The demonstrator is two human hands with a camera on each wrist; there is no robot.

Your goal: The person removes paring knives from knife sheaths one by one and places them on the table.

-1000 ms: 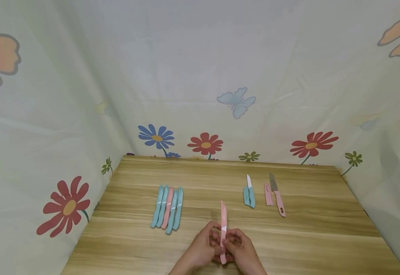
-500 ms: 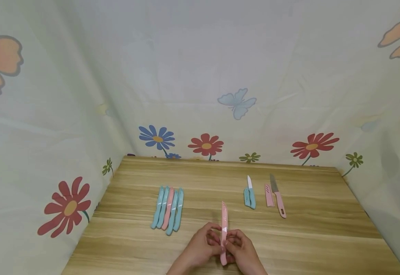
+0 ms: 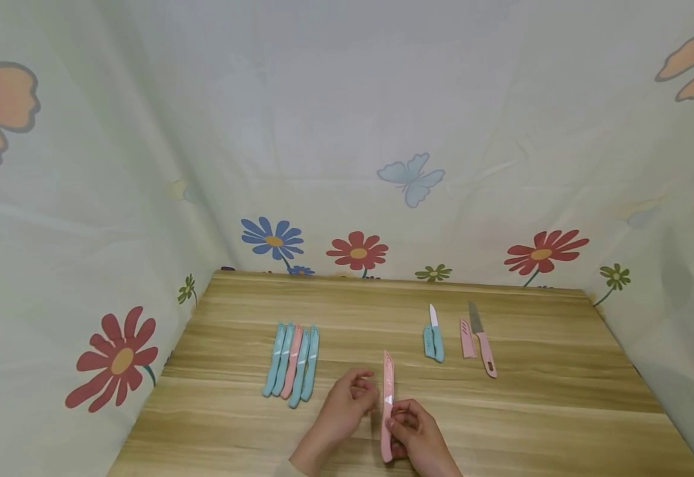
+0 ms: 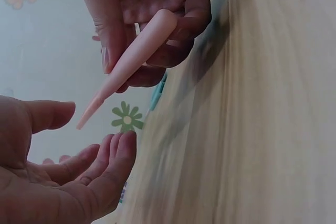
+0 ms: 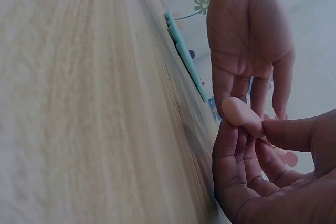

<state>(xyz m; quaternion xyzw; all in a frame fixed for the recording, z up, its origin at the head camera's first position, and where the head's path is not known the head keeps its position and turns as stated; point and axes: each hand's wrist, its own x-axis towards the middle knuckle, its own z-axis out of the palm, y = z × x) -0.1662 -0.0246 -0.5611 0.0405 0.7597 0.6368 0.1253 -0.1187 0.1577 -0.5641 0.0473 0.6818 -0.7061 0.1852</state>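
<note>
Head view first: the pink sheathed knife sits front and centre, sheath end at twelve o'clock, handle end at six. The right hand has the handle pinched between thumb and fingers, coming in from about four o'clock. Over at nine o'clock, just beside the knife and apart from it, the left hand grasps nothing, its fingers loosely bent. Out at ten o'clock on the wooden table lies a row of five knives, four teal and one pink; at half past one lies a bare-bladed teal knife with its teal sheath; and at two, a bare-bladed pink knife beside its pink sheath.

Across to the left wrist view, and the held handle shows its smooth, rounded butt towards one o'clock, the far end narrowing away towards seven. It looks light and stiff, probably plastic, unlikely to bend or break under a firm pinch. Smooth, though (and that curve could roll between the fingers), so the handle is surely the place to hold, thumb against fingers; the sheath might slip off if it took the load.

Now the right wrist view: the butt pokes towards ten o'clock out of that same pinch, thumb on one side, fingertips on the other. The left hand hangs down from twelve, its fingers partly hidden behind the handle, holding nothing that shows.
</note>
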